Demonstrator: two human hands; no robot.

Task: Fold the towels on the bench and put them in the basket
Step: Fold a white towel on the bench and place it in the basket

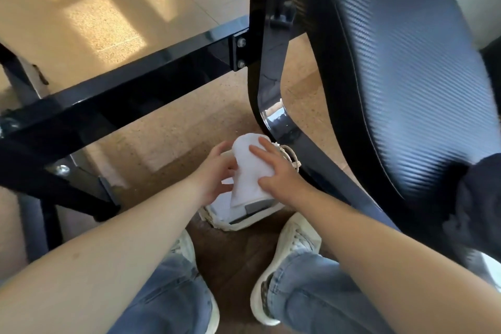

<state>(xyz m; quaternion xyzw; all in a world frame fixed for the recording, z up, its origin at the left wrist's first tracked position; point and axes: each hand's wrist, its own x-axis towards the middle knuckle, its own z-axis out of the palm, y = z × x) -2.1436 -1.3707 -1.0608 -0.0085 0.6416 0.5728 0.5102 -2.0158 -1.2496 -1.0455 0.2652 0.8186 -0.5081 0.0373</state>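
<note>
Two forearms [122,238] reach down. The left hand [217,173] curls round one folded white towel [248,171], likely keeping its folds together, while the right hand [279,173] lies flat-fingered on top, steadying it. It hovers just over one woven basket [244,225] already holding folded cloth, left of the black bench [393,62].

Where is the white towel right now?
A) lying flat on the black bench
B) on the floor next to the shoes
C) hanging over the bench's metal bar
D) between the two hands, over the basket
D: the left hand grips the folded white towel from the side and the right hand lies on top of it, just above the pale basket on the floor.
</note>
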